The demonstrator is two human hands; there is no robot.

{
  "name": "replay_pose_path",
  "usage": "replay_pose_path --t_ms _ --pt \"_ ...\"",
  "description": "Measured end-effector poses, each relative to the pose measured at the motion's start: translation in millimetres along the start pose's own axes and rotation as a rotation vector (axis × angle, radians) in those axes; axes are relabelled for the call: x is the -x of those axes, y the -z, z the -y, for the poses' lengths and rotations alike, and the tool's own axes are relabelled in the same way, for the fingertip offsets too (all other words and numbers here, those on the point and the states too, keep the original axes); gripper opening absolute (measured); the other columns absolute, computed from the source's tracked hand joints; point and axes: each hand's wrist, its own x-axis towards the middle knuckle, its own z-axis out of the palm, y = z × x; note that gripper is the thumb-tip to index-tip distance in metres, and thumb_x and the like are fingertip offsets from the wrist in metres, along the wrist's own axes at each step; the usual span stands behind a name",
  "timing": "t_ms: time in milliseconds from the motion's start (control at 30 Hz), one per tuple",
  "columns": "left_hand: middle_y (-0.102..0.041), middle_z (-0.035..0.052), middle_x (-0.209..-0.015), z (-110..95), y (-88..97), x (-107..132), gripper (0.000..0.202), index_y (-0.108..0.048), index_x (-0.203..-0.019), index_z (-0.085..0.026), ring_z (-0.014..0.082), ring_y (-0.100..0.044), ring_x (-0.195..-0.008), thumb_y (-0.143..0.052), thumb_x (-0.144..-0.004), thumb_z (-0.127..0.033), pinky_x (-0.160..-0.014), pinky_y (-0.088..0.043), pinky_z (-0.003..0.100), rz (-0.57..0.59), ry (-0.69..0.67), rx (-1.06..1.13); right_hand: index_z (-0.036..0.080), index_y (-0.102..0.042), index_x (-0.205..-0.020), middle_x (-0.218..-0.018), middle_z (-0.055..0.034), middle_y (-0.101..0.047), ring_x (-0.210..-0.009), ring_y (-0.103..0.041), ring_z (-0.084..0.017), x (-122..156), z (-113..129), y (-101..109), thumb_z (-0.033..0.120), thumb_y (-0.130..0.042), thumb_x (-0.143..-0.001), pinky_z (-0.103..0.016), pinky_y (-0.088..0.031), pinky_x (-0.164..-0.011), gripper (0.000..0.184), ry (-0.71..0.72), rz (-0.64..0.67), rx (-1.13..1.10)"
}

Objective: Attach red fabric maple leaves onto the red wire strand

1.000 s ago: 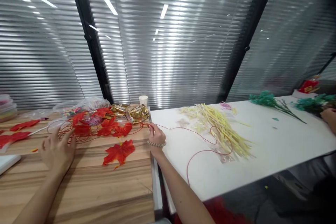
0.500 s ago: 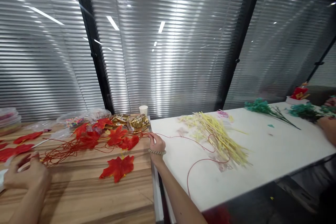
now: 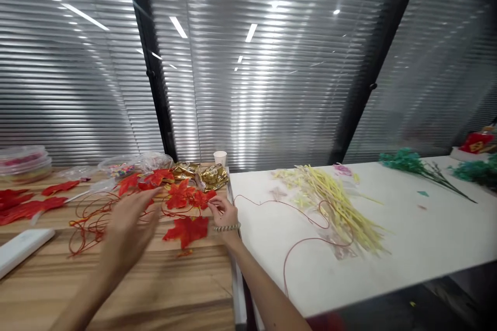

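Note:
My right hand [image 3: 224, 217], with a beaded bracelet at the wrist, pinches at the edge of a red artificial maple leaf [image 3: 202, 198]. Part of the grip is hidden by the fingers. Smeared by motion, my left hand [image 3: 132, 225] hovers over the wooden table with fingers stretched and nothing visible in it. It partly covers a tangled bundle of red cord [image 3: 91, 230]. Another red maple leaf [image 3: 188, 231] lies in front of the right hand. Behind it, a single red cord [image 3: 277, 204] runs across the white table.
Gold wrappers [image 3: 213, 177] and a paper cup [image 3: 220, 158] stand behind the leaves. Plastic tubs [image 3: 25, 163] and a white box-like object [image 3: 24, 249] are at left. Yellow strands [image 3: 334, 207] and green stems [image 3: 406, 161] lie on the white table [image 3: 423, 238].
My left hand has moved right, away from the white object and over the cord. My right hand has shifted left from the table seam to the leaf. The view has turned slightly left.

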Motion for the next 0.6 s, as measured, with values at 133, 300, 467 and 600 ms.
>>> replay_pose_path --t_ms 133,300,467,600 --pt "-0.065 0.0088 -0.108 -20.1 -65.3 -4.5 0.046 -0.051 -0.12 -0.022 0.0248 -0.06 -0.098 -0.056 -0.078 -0.041 -0.106 -0.02 0.053 0.249 -0.062 0.035 0.017 -0.062 -0.079 -0.076 -0.0048 -0.068 -0.071 -0.066 -0.017 -1.1 -3.7 1.7 0.024 -0.061 -0.071 -0.027 -0.055 -0.065 0.01 -0.092 0.072 -0.141" --pt "-0.072 0.0061 -0.083 6.8 -92.0 23.5 0.03 -0.068 -0.085 -0.021 0.0216 -0.065 -0.074 -0.051 -0.08 -0.046 -0.074 -0.049 0.034 0.299 0.224 0.253 0.016 -0.063 -0.074 -0.071 -0.0048 -0.067 -0.066 -0.065 -0.017 -6.2 -14.0 4.8 0.026 -0.064 -0.069 -0.026 -0.055 -0.061 0.011 -0.136 0.079 -0.14" --pt "-0.067 0.0015 -0.06 19.6 -80.8 20.6 0.032 -0.07 -0.078 -0.019 0.0173 -0.059 -0.054 -0.052 -0.078 -0.046 -0.054 -0.046 0.025 0.234 0.397 0.386 0.016 -0.064 -0.074 -0.072 -0.0044 -0.067 -0.067 -0.065 -0.016 -4.8 -11.6 5.5 0.026 -0.065 -0.069 -0.026 -0.054 -0.061 0.012 -0.14 0.086 -0.106" --pt "-0.062 -0.0003 -0.053 22.7 -81.8 18.4 0.034 -0.067 -0.075 -0.018 0.0147 -0.055 -0.045 -0.05 -0.079 -0.046 -0.046 -0.044 0.023 0.294 0.527 0.554 0.016 -0.065 -0.074 -0.072 -0.0039 -0.068 -0.065 -0.065 -0.016 -1.3 -8.5 6.2 0.024 -0.064 -0.071 -0.026 -0.053 -0.06 0.008 -0.126 0.098 -0.093"
